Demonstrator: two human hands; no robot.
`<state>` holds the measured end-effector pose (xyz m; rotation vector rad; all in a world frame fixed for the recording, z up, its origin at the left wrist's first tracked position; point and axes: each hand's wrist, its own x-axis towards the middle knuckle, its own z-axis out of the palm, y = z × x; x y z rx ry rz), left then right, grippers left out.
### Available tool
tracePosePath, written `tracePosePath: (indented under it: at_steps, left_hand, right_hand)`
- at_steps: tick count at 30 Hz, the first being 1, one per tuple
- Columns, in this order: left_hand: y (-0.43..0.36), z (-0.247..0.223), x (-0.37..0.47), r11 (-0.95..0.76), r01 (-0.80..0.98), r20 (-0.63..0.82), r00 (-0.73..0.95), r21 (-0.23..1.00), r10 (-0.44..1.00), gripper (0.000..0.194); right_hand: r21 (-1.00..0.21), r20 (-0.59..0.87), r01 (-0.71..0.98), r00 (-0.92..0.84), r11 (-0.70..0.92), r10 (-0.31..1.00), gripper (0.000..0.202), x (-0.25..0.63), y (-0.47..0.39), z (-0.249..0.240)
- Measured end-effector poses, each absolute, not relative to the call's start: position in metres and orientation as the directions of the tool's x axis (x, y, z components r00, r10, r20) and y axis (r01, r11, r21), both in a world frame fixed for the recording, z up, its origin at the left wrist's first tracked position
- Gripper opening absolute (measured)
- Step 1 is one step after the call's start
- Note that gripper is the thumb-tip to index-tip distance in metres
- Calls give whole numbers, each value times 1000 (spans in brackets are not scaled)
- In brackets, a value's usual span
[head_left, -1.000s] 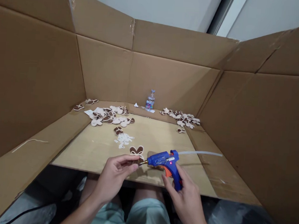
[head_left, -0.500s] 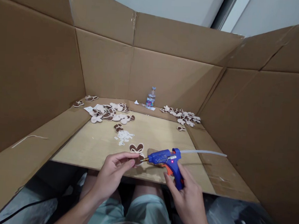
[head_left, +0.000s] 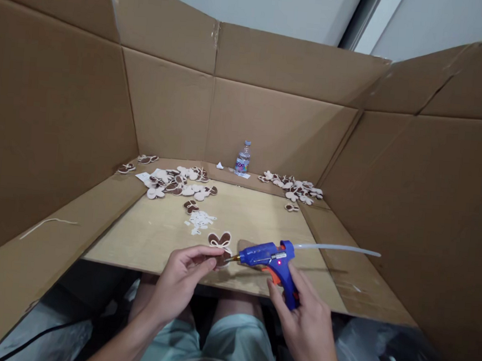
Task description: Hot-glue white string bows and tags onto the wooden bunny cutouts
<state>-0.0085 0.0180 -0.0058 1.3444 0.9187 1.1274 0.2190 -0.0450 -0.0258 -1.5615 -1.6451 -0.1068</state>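
Note:
A brown bunny-shaped piece (head_left: 220,239) with a pale edge and a light bow is pinched at its lower left by my left hand (head_left: 187,271). My right hand (head_left: 303,313) grips the handle of a blue glue gun (head_left: 260,254) with an orange trigger and a small red light. The gun's metal nozzle points left and meets the lower part of the brown piece. A long clear glue stick (head_left: 340,248) sticks out of its back. Just beyond the brown piece lies a heap of small white tags (head_left: 201,220).
Tall cardboard walls (head_left: 287,62) surround the wooden board (head_left: 127,244). Brown and white pieces are piled at the back left (head_left: 170,180) and back right (head_left: 301,189). A water bottle (head_left: 243,158) stands at the back. A loose cord (head_left: 50,221) lies on the left cardboard.
My right hand and the back of the glue gun have shifted slightly right, and the glue stick's end reaches further right. My left hand has barely moved.

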Motion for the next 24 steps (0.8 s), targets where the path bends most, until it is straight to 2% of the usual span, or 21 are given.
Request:
tracePosePath:
  at_steps: [18,24]
  left_hand:
    - [21,-1,-8,-109,-57,119,233,992,965,16]
    - [23,-1,-9,-94,-67,107,234,993,966,15]
  right_hand:
    - [-457,587,875,164,158,793,45,224,-46,-24]
    - [-467,441,884,239,-7,865,45,248,-33,-20]
